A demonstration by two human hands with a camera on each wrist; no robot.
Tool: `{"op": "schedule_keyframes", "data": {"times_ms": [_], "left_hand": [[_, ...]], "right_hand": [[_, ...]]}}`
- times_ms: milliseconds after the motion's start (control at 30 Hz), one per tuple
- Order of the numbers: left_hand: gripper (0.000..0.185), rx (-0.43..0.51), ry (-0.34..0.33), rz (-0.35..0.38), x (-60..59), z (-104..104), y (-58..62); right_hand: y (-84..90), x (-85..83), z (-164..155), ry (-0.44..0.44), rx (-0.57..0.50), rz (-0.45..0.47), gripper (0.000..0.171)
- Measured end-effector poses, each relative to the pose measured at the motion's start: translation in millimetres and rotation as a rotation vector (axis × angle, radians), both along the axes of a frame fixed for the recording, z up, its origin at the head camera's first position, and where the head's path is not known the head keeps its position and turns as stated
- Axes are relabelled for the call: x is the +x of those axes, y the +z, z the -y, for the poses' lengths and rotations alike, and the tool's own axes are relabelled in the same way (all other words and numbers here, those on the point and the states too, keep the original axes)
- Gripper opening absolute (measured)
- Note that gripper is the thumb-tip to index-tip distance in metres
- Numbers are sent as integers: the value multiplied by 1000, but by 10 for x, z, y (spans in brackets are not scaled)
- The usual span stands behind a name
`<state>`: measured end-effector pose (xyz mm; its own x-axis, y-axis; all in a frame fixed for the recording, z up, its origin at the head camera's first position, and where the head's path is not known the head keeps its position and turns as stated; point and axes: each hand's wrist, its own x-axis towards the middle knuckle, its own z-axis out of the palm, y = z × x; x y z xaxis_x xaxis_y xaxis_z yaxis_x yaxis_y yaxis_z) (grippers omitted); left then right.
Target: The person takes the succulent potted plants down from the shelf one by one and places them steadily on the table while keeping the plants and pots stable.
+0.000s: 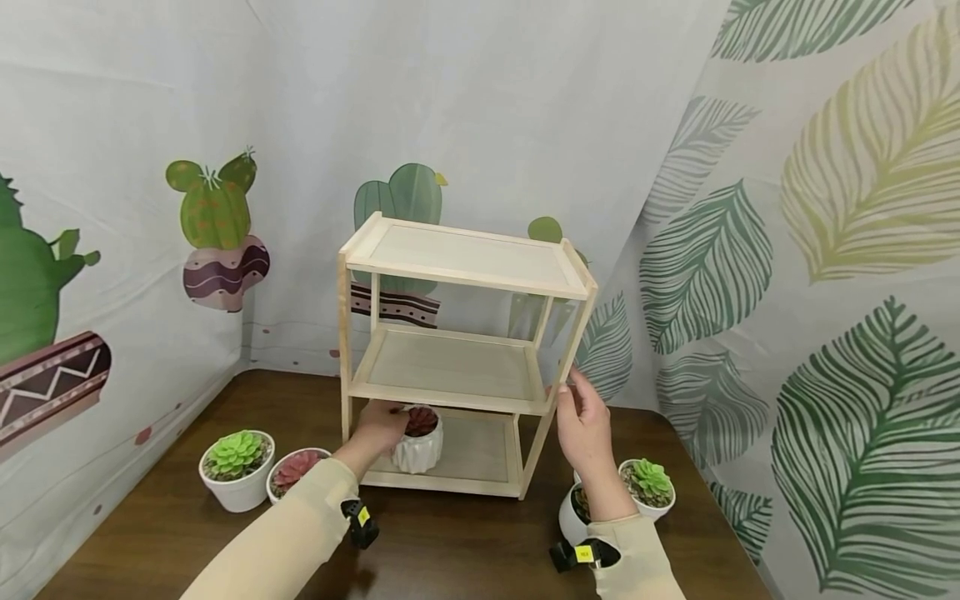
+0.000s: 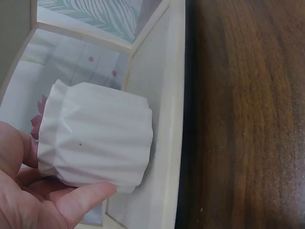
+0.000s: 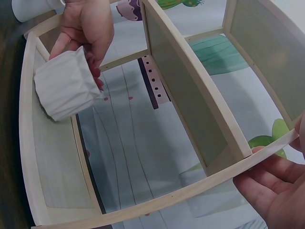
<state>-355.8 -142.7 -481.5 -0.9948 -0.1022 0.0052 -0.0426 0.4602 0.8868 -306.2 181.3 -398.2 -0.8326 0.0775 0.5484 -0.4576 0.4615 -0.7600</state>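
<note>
A white ridged pot with a dark red succulent sits at the left part of the bottom tier of a three-tier wooden shelf. My left hand reaches in from the left and grips the pot, fingers and thumb around its side near the rim. In the left wrist view the pot has its base right at the tier's surface. At the shelf's right side, my right hand holds the front upright post, with thumb and fingers on either side of it in the right wrist view.
Left of the shelf on the brown wooden table stand a green succulent and a red succulent in white pots. Another green succulent and a partly hidden white pot stand near my right forearm. Printed curtains hang behind.
</note>
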Motion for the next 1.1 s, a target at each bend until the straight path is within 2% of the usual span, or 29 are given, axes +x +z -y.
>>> {"op": "schedule_keyframes", "data": {"times_ms": [167,300,533,700,933,1100], "left_hand": [[40,48,-1,-10,-5,-16,56],[38,89,-25,23,28,-48,121],[38,29,-54,27,193,-112,311],[40,20,-86,18,315,-142,434],[42,-18,-143,-10,470,-130,504],[31,-71,-152,-93,554,-101,514]], "right_hand": [[4,-1,-2,8,-4,9,38],[5,0,-5,8,-3,16,38],[-6,2,-5,3,-4,13,37],[2,10,-5,4,-6,17,38],[11,15,-6,15,-10,36,38],[14,17,0,9,-9,32,39]]}}
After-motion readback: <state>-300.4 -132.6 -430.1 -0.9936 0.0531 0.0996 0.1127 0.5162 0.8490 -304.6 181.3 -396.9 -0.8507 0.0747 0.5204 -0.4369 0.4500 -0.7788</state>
